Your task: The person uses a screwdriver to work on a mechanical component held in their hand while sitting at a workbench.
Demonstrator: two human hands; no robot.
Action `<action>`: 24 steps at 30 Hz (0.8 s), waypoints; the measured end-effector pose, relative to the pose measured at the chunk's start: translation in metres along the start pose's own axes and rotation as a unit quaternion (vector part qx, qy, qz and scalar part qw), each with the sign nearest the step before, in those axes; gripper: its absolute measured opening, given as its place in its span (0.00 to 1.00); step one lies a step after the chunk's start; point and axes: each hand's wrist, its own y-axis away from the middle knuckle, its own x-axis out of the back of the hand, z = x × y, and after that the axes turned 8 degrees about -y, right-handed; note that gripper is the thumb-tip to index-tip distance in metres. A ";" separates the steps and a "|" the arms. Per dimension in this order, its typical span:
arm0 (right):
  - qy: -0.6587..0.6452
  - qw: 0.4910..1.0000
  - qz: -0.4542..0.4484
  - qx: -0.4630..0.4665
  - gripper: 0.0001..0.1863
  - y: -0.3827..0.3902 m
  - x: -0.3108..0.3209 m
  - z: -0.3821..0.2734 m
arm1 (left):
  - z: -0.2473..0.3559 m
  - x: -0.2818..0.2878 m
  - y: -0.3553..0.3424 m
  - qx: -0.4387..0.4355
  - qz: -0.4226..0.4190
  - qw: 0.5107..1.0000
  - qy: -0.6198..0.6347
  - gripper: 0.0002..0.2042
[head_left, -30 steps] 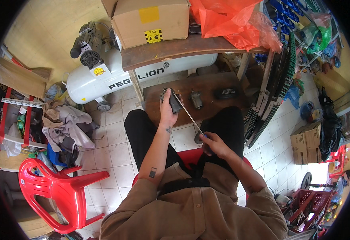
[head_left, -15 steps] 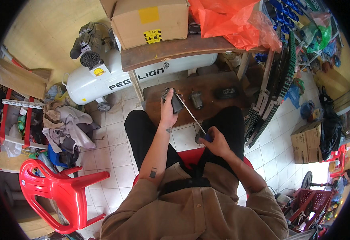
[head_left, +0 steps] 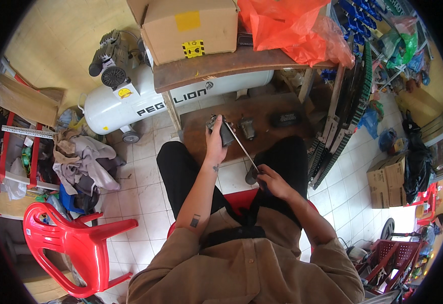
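Grey part (head_left: 226, 136) is clasped by left hand (head_left: 215, 140), metal rod (head_left: 243, 148) by right hand (head_left: 273, 181), open tiles (head_left: 143, 175) edging left leg (head_left: 178, 167).

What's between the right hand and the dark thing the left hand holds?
A long, thin metal shaft slants between them in the head view.

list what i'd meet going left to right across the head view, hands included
Red chair, left hand, small metal part, right hand, leaning dark rails, cardboard cartons, black plastic bag.
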 end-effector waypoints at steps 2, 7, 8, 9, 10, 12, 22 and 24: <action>-0.010 0.998 -0.022 0.055 0.19 0.000 0.007 0.008 | 0.001 0.001 -0.001 -0.004 0.007 1.000 -0.006 0.16; 0.206 0.974 0.038 0.089 0.24 0.012 0.001 -0.015 | 0.003 -0.001 0.002 0.015 0.001 1.000 0.009 0.17; 0.253 0.960 0.072 0.097 0.25 0.012 -0.004 -0.018 | 0.001 0.001 0.001 0.011 -0.002 1.000 0.008 0.17; 0.299 0.943 0.106 0.104 0.25 0.011 -0.009 -0.020 | -0.001 0.003 -0.001 0.008 -0.005 1.000 0.008 0.17; 0.344 0.922 0.139 0.111 0.26 0.011 -0.011 -0.021 | -0.003 0.004 -0.002 0.004 -0.007 1.000 0.007 0.17; 0.325 0.930 0.135 0.105 0.24 0.007 -0.008 -0.017 | -0.005 0.005 -0.003 0.010 -0.008 0.999 0.033 0.17; 0.064 0.988 -0.029 -0.136 0.19 0.000 0.009 -0.020 | -0.006 0.004 -0.002 0.017 -0.021 0.998 0.060 0.17; 0.074 0.995 -0.043 -0.060 0.18 0.008 0.013 -0.021 | -0.003 0.004 -0.003 0.005 -0.005 0.999 0.048 0.17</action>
